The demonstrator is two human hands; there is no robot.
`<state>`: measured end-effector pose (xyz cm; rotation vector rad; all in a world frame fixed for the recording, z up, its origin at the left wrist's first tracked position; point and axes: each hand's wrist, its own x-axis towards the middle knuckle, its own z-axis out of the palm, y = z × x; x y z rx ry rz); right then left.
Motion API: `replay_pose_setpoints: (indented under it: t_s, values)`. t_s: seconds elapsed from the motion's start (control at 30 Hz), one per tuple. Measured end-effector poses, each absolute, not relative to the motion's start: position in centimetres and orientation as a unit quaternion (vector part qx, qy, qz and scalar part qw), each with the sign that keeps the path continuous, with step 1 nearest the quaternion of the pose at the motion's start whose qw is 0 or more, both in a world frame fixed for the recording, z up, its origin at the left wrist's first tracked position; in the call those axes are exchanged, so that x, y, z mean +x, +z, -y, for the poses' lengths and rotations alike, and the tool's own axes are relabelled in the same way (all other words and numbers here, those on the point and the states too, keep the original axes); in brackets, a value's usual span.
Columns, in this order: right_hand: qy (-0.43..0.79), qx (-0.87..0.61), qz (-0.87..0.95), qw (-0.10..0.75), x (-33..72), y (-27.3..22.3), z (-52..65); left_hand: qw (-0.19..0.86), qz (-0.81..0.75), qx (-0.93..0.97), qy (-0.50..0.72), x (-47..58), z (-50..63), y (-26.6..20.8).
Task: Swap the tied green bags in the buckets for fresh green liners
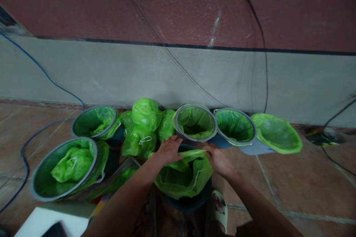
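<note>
Tiled floor against a grey-and-maroon wall, with a row of lined bins. Right below you sits the dark bin (189, 202), and both your hands are on its green bag liner (183, 174): left hand (169, 150) and right hand (219, 160) flat on the far edge, fingers spread; whether they're pinching the film I can't tell. That plastic looks thin, floppy and slippery, so you'd want to grab bunched film at the rim. Tied full bags (141, 127) sit just behind.
</note>
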<state>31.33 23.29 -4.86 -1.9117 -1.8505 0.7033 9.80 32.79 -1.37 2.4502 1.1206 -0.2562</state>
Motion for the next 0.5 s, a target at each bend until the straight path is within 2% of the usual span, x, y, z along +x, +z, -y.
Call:
replay_pose_setpoints:
  t_s: [0.1,0.23,0.5]
  values:
    - [0.251,-0.626,0.701,0.232,29.8,-5.2,-23.1,0.260,-0.330,0.907,-0.023,11.0,-32.2,-1.6]
    - [0.266,-0.610,0.711,0.227,28.6,-5.6,-22.9,0.270,-0.304,0.913,-0.028,12.3,-31.1,-2.3]
    - [0.251,-0.700,0.659,0.115,30.3,-6.5,-22.9,0.177,-0.352,0.917,-0.067,11.3,-31.6,-2.7]
